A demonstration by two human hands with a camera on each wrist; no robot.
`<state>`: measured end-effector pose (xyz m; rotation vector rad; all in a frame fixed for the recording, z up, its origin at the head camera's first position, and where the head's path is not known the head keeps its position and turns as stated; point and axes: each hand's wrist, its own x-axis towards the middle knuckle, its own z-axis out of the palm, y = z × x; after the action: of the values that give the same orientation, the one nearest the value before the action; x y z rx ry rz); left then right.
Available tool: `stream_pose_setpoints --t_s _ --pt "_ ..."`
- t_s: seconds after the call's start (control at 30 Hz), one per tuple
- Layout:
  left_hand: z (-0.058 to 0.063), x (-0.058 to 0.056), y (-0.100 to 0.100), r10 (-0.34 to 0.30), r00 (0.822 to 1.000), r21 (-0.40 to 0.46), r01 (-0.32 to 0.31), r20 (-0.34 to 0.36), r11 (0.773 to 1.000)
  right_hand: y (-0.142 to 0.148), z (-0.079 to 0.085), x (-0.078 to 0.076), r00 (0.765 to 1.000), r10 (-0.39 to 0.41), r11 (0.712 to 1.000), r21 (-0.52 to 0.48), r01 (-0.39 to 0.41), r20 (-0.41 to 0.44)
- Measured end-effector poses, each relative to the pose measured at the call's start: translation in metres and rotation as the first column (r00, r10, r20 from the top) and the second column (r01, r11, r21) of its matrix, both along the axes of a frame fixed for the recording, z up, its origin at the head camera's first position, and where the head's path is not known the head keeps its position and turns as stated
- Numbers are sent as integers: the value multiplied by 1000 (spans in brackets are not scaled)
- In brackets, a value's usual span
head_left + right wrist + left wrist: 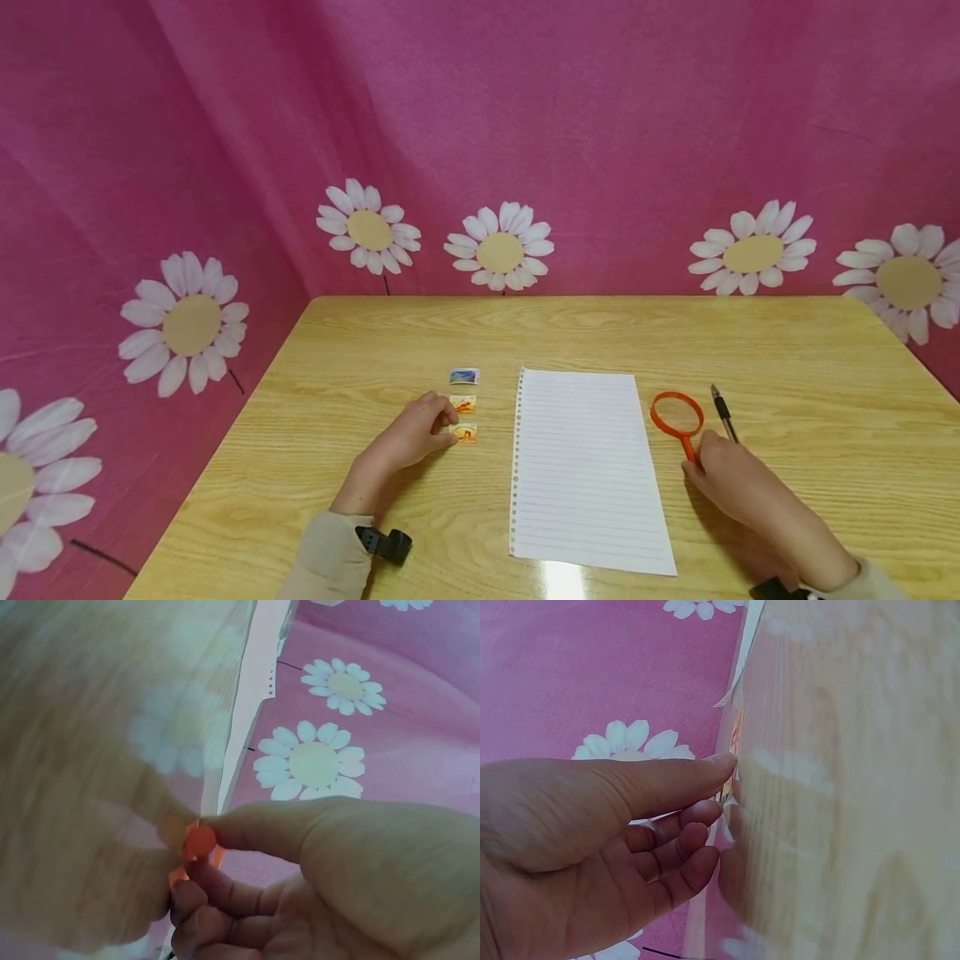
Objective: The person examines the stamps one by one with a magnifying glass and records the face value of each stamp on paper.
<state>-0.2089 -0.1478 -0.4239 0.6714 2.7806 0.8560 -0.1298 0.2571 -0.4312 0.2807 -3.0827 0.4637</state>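
Note:
My left hand [411, 429] is at a column of three small stamp-like picture pieces left of centre. Its curled index finger and thumb lie around the left end of the nearest yellow stamp [466, 433]. Just beyond is another yellow stamp [465, 404], then a blue one [464, 377]. From the left wrist, the thumb and fingertips meet the tabletop, partly hiding the stamps. My right hand [731, 475] pinches the handle of an orange-red magnifying glass [688, 448]; the right wrist view shows the rounded handle end [200, 841] between thumb and fingers. The lens lies low over the table.
A lined sheet of paper [588, 475] with punched holes along its left edge lies between the hands. A black pen [722, 408] lies right of the lens. Behind the wooden table [375, 333] hangs a pink cloth [600, 125] with white daisies.

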Motion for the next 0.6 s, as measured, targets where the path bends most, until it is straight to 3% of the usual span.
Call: stream_pose_setpoints --t_s 0.23,0.6 --pt "-1 0 0 13 1000 -2 -13 5 1000 0 5 0 995 -94 993 -67 97 39" --pt "-3 0 0 14 1000 11 -14 4 1000 4 9 -1 995 -93 991 -94 96 28"
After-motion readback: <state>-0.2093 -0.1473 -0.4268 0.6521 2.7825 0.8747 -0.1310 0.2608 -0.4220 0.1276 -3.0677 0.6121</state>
